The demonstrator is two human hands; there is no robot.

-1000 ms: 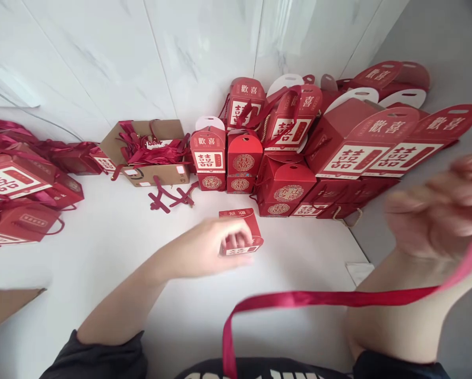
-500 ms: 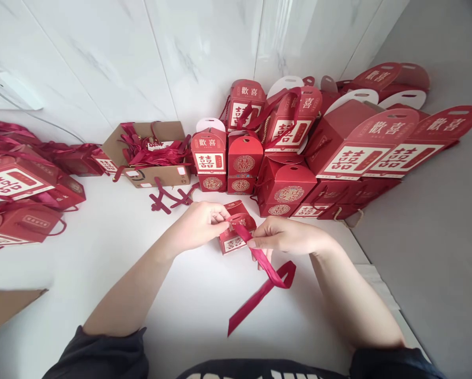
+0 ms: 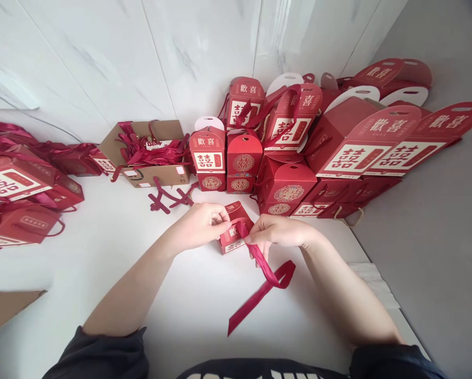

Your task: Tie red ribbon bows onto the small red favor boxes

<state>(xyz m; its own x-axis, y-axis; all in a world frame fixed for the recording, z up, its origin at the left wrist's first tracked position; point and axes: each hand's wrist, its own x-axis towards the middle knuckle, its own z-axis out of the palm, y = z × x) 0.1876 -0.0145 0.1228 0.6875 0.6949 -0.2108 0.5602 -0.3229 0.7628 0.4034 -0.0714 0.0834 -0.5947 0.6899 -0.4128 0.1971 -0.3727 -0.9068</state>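
Observation:
A small red gift box (image 3: 232, 239) with white and gold print stands on the white table (image 3: 101, 252) between my hands. My left hand (image 3: 201, 225) is closed on the box's top at its left side, pinching one end of a dark red ribbon (image 3: 264, 273). My right hand (image 3: 277, 231) is closed on the same ribbon at the box's right side. The ribbon runs from the box top down to the right, folds back, and its loose end trails toward me on the table.
A heap of red gift boxes (image 3: 299, 152) fills the back right corner. An open brown carton (image 3: 149, 150) of red ribbons sits at the back, with loose ribbons (image 3: 170, 196) before it. More red boxes (image 3: 18, 195) lie at the left, a cardboard flap (image 3: 7, 308) nearer.
A second ago my right hand was raised at the right, pulling the ribbon taut. It has come down to the box, and both hands now pinch the ribbon at the box top.

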